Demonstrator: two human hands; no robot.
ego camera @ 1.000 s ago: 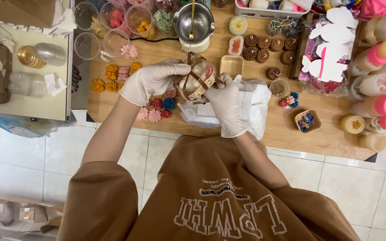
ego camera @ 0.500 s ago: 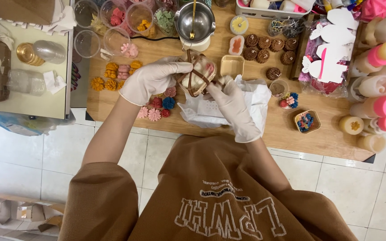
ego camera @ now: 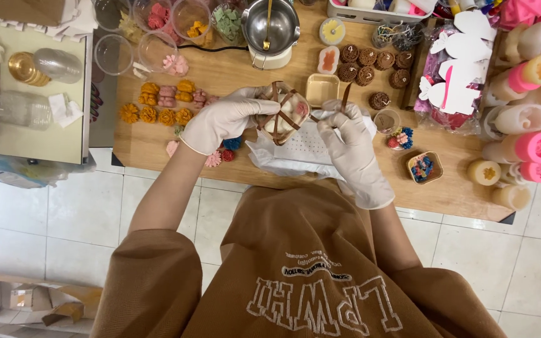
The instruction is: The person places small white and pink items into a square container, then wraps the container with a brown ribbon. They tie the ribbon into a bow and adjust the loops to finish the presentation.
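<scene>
Gloved left hand (ego camera: 220, 122) grips a small wrapped box (ego camera: 281, 116) above the wooden table (ego camera: 158, 147); right hand (ego camera: 353, 147) pinches the brown ribbon (ego camera: 345, 98) end; ribbon already crosses the box, the knot apparently untied; white wrapping sheet (ego camera: 302, 156) beneath; wax flowers (ego camera: 158, 103) left, a metal pot (ego camera: 273, 25) far, white floor tiles (ego camera: 51, 213) near.

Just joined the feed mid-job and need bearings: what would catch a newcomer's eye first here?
At the centre of the wooden table, the white-gloved left hand holds a small cream box crossed with brown ribbon, while the white-gloved right hand pinches a ribbon end. Rows of orange and pink flower-shaped pieces lie to the left, and a shiny steel pot stands at the table's far edge.
</scene>
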